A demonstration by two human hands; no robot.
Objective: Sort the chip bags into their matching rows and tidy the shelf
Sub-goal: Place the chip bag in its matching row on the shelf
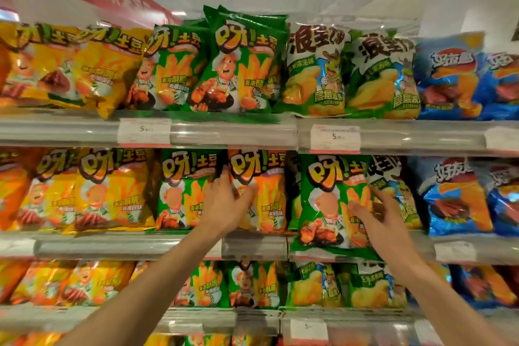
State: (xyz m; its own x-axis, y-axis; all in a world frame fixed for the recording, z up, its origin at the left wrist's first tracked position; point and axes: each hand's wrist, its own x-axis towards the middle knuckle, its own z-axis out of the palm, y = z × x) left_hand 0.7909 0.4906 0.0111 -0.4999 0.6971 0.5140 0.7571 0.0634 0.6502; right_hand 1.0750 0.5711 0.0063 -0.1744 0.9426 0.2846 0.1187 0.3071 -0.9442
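The green bag (244, 62) and orange bag (259, 191) read "呀!土豆"; two price tags (144, 131) show "5"

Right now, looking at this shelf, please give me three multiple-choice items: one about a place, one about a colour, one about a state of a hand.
1. Where is the orange bag that the left hand touches?
A. top shelf
B. middle shelf
C. floor

2. What colour is the bag under the right hand?
A. green
B. blue
C. purple

3. How is the right hand?
A. a closed fist
B. fingers spread on the bag
C. hanging at the side

Answers:
1 B, it stands between green bags in the middle row.
2 A, its front is green.
3 B, the fingers lie spread across the bag's right side.
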